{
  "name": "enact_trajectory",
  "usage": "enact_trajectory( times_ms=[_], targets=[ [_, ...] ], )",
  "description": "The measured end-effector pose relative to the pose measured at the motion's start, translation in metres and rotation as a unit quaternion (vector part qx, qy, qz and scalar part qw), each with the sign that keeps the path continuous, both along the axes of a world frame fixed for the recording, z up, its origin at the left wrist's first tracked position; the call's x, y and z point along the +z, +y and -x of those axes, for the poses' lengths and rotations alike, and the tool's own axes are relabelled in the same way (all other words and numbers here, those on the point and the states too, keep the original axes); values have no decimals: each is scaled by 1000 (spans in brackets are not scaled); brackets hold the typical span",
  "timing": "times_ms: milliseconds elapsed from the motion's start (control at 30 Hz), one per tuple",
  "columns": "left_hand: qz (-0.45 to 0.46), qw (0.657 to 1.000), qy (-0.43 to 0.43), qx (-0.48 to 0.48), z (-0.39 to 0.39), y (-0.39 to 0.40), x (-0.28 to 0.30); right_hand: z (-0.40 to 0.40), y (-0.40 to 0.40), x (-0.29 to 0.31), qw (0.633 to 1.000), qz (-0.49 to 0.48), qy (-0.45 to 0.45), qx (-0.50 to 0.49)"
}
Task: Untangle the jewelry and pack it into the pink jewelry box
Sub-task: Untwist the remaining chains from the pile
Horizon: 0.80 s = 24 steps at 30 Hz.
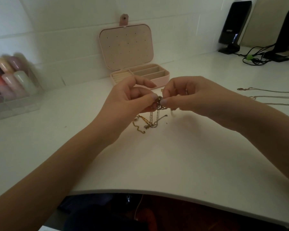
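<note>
At our white desk (182, 155), the pink jewelry box (141, 77) stands open by the wall, lid upright, long axis running left-right. Our left hand (132, 97) and right hand (188, 94) pinch a knot of tangled chains (158, 101) between fingertips, strands hanging down onto the desk.

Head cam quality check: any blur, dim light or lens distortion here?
Head view: dim overall, greenish cast; bottles at left smeared by motion blur; chain tangle between left hand and right hand soft but readable; wide-angle bends the desk edge; pink box fairly sharp.
</note>
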<state>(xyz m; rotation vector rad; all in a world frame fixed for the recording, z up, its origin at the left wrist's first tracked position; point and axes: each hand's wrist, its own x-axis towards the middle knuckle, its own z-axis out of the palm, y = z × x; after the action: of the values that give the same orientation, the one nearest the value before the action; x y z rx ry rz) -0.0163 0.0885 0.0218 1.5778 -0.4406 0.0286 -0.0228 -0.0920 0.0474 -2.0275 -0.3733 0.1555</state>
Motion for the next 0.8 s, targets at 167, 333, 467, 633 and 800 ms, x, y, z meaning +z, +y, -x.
enact_trajectory(
  times_ms=[167, 333, 467, 633, 800],
  targets=[
    [1, 1000, 7, -13, 1, 1, 1, 0, 3, -3, 1000, 4, 20, -13],
    [-51, 998, -39, 18, 2, 1, 0, 1, 3, -2, 999, 5, 35, -4],
    [-112, 983, -136, 58, 3, 2, -2, 0, -1, -1, 998, -21, 54, -2],
    [-125, 975, -165, 79, 5, 1, -2, 0, -1, -1, 999, -29, 41, -9],
    [-137, 970, -170, 106, 6, 1, 0, 1, 0, -4, 999, -33, 8, -17]
  ],
)
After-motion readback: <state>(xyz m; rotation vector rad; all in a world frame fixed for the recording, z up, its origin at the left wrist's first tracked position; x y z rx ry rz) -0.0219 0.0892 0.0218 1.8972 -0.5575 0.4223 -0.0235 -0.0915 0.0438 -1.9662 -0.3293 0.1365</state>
